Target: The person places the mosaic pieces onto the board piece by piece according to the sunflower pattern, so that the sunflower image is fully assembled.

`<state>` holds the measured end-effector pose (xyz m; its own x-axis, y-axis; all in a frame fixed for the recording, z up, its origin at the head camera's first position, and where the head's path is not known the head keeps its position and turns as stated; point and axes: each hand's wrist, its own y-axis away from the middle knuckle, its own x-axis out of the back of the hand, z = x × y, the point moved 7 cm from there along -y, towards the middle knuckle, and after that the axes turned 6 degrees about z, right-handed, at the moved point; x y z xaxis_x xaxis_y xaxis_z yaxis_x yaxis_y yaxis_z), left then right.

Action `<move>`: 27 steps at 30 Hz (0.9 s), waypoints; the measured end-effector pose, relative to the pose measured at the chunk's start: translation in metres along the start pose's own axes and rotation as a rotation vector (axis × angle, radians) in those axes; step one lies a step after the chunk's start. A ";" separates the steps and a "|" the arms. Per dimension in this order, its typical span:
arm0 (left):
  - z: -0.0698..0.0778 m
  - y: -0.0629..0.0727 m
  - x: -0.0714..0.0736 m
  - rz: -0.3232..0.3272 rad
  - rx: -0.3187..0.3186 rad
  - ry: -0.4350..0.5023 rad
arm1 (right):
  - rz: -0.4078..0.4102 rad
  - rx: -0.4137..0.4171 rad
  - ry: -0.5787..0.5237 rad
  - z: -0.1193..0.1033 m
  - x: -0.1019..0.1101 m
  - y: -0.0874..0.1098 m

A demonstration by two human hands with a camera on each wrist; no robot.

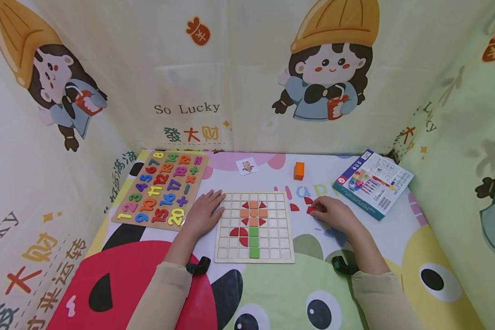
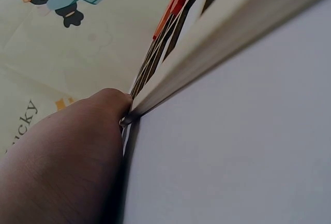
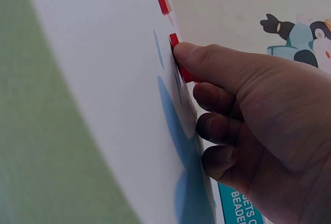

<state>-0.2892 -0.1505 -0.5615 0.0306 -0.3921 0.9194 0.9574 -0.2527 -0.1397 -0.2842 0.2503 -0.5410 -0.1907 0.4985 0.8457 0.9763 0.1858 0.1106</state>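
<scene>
A square wooden grid board lies in front of me. On it, orange squares and dark red triangles form a flower head over a stem of green squares. Red quarter-circle pieces sit left of the stem. My left hand rests at the board's upper left edge, fingers extended, its thumb against the rim. Right of the board, my right hand pinches a red quarter-circle piece at the table surface, thumb on top. Two more red quarter-circles lie close by.
A number puzzle board lies at the left. Behind the grid board are a small pattern card and an orange block. A printed box lies at the back right. A patterned cloth hangs around the table.
</scene>
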 end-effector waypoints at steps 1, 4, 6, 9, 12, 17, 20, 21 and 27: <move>0.000 0.000 0.000 -0.001 -0.001 -0.001 | 0.000 -0.003 -0.005 0.000 0.000 0.000; 0.000 0.000 -0.001 -0.006 -0.001 -0.009 | 0.002 0.010 -0.014 -0.004 0.001 0.001; 0.000 0.000 -0.001 -0.009 0.000 -0.012 | 0.007 0.031 -0.016 -0.007 0.002 0.001; 0.000 0.000 0.000 -0.009 0.005 -0.008 | 0.009 0.074 -0.024 -0.017 0.003 0.001; 0.000 0.000 -0.001 -0.014 0.003 -0.008 | 0.002 0.111 -0.026 -0.027 0.002 0.002; 0.001 0.000 -0.001 -0.020 -0.001 -0.001 | -0.013 0.176 -0.012 -0.051 -0.001 0.005; 0.001 0.000 0.000 -0.017 0.003 -0.003 | -0.026 0.206 -0.026 -0.067 -0.004 0.008; 0.001 0.000 0.000 -0.016 0.003 -0.004 | -0.031 0.216 -0.027 -0.073 -0.006 0.010; 0.002 0.001 0.002 -0.005 0.000 -0.011 | -0.078 0.256 -0.013 -0.102 -0.024 0.014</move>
<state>-0.2881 -0.1498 -0.5595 0.0287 -0.3805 0.9243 0.9575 -0.2550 -0.1347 -0.2553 0.1548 -0.5063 -0.2673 0.4846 0.8329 0.9013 0.4316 0.0382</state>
